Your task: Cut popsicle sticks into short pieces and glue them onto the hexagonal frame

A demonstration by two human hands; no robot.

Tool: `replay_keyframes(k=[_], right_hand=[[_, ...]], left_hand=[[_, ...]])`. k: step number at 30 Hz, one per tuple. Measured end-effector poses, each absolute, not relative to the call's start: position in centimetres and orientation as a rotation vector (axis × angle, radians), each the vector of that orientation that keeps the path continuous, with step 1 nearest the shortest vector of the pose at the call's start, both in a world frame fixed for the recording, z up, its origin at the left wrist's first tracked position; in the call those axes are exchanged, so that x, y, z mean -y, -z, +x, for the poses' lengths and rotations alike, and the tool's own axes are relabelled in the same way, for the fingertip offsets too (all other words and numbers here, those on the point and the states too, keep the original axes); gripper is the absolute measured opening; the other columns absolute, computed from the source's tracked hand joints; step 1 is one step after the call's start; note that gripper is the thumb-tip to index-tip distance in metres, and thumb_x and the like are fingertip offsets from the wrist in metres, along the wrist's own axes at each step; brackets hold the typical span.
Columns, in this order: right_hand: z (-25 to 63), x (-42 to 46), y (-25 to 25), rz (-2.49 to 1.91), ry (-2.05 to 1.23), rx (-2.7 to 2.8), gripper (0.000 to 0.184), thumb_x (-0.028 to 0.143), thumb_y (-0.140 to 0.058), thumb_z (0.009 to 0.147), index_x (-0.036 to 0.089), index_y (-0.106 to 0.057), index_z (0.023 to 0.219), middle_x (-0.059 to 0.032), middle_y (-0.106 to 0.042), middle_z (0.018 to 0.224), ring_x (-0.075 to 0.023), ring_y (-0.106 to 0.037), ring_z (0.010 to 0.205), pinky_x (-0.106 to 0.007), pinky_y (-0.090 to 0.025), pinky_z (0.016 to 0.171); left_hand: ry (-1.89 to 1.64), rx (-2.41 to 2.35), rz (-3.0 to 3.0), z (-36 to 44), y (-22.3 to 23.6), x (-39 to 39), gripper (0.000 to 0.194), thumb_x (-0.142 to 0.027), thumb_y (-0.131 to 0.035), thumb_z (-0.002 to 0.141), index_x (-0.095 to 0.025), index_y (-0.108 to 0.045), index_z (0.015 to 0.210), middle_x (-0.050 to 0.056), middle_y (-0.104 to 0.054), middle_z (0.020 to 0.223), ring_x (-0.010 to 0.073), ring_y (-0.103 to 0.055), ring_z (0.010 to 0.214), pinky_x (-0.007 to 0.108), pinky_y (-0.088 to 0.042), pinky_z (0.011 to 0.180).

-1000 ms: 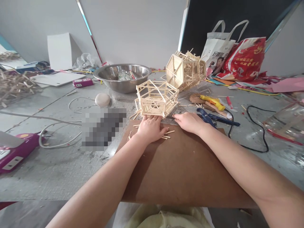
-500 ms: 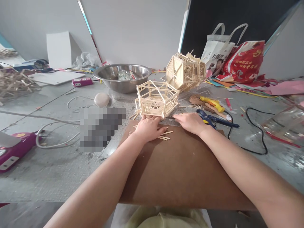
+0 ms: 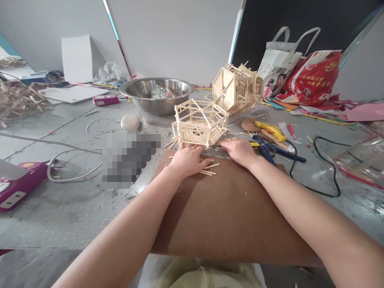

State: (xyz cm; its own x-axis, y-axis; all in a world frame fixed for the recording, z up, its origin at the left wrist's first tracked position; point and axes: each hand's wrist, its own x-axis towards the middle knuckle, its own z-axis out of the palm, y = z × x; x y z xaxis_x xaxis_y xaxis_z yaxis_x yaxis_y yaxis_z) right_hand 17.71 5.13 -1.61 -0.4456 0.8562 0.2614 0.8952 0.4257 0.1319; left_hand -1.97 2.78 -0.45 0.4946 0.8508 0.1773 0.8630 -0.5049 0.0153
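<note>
My left hand [image 3: 191, 159] lies palm down with its fingers spread over several thin wooden sticks [image 3: 210, 169], at the far part of a brown board [image 3: 222, 212]. Its fingertips reach the foot of an open lattice frame [image 3: 200, 132] made of such sticks. To the right, my right hand [image 3: 240, 151] rests on the board's far edge, fingers stretched toward the base of the frame. A ring shows on one finger, and the undersides of the fingers are hidden. Blue-handled pliers [image 3: 265, 151] lie just beyond the right hand.
A larger stick structure [image 3: 232, 90] and a steel basin [image 3: 144, 102] stand behind. A yellow-handled tool [image 3: 271, 130] with a black cord lies right. At left are a white puck [image 3: 130, 123], a blurred-out dark patch [image 3: 132, 160], cables and a purple power strip [image 3: 21, 188].
The view has shifted slightly. My right hand has edged a little left, showing more of the pliers. My left hand stays over the sticks, and the frame stands where it was.
</note>
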Motion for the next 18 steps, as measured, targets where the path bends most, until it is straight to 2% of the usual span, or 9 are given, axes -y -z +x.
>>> replay_keyframes(k=[18], right_hand=[[17.7, -6.4, 1.2, -1.515, 0.291, 2.618, 0.032, 0.029, -0.030, 0.083, 0.030, -0.053, 0.104, 0.0000, -0.062, 0.094, -0.0172, -0.055, 0.084, -0.025, -0.033, 0.059]], left_hand=[[0.237, 1.485, -2.652, -1.8, 0.4, -2.7, 0.045, -0.054, -0.029, 0.074, -0.018, -0.049, 0.094, 0.007, -0.060, 0.095, 0.0213, -0.053, 0.090, 0.037, -0.030, 0.086]])
